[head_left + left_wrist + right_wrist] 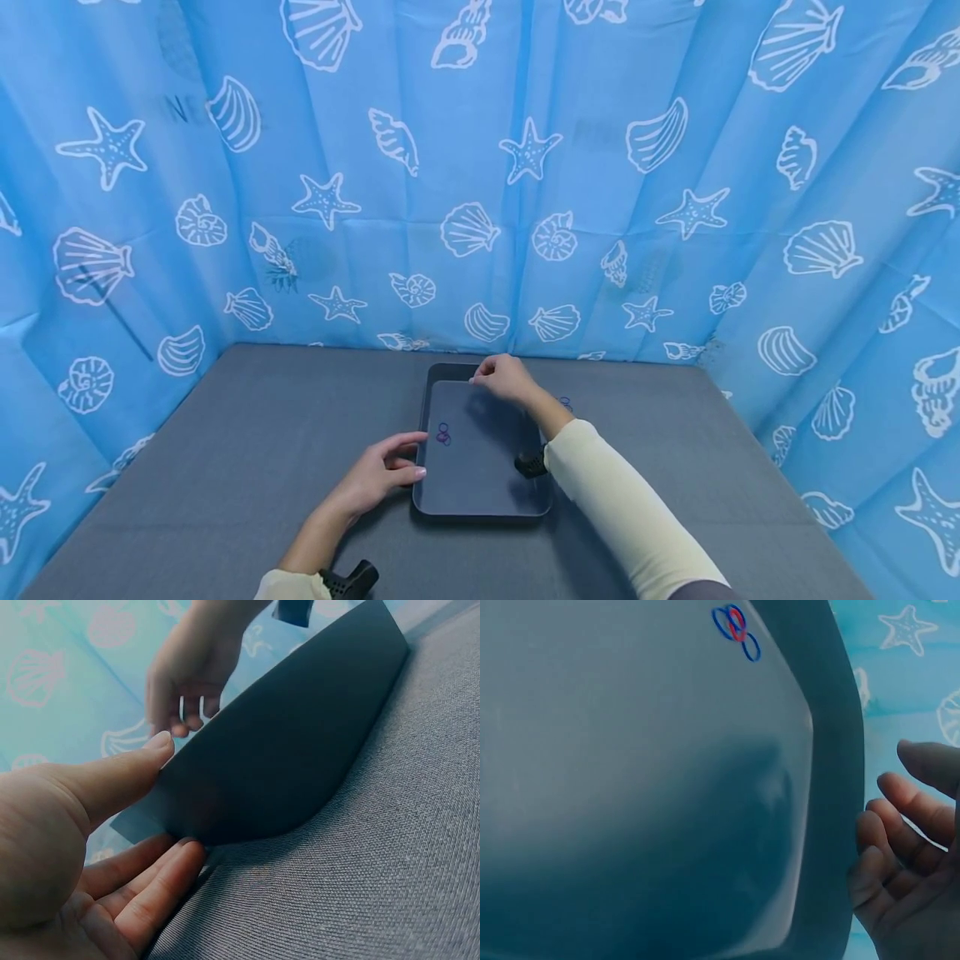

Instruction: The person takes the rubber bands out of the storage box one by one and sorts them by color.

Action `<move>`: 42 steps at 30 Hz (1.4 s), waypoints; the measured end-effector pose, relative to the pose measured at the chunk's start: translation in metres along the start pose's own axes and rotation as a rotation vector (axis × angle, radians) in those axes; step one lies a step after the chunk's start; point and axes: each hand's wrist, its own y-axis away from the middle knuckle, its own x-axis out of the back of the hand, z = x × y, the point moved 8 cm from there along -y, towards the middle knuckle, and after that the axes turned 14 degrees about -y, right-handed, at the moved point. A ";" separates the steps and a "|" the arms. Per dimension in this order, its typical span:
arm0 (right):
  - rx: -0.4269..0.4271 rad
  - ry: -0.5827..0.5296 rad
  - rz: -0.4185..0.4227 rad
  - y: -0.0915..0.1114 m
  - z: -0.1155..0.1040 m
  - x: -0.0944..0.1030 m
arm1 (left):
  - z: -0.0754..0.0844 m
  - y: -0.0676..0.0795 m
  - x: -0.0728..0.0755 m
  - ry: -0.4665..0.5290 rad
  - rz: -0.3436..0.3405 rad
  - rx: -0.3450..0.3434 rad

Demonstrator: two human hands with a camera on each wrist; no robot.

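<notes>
Locate the cluster of small rings inside the dark tray, on its floor near the 9 o'clock wall. The right wrist view shows the rings as blue and red, overlapping each other. The tray sits flat on the table, with its long sides running from 12 to 6 o'clock.

Your left grip is at the tray's 9 o'clock side. It is partly open, with thumb and fingers spread apart. The thumb tip meets the rim, and the fingertips touch the outer wall near its base.

Your right grip hovers over the 12 o'clock end of the tray. Its fingers are loosely bent, a gap separates thumb from forefinger, and it has hold of nothing visible. Your right forearm extends toward 5 o'clock in a pale sleeve; a black wrist unit is over the tray's 3 o'clock side. A matching black unit is at your left wrist.

More rings lie outside the tray at 2 o'clock, partly hidden by your right forearm. The table has a grey, woven surface. A blue curtain with white shells and starfish hangs beyond it, from 9 through 12 to 3 o'clock.
</notes>
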 end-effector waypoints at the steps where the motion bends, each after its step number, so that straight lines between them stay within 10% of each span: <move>1: 0.006 0.002 -0.014 0.000 0.000 -0.004 | 0.000 0.000 0.000 0.001 -0.001 0.002; 23: 0.100 -0.066 -0.359 0.008 0.012 -0.075 | 0.003 0.000 0.001 0.023 -0.017 -0.008; 42: 0.103 0.048 -0.305 0.008 0.012 -0.081 | 0.001 0.000 0.002 0.003 -0.005 -0.013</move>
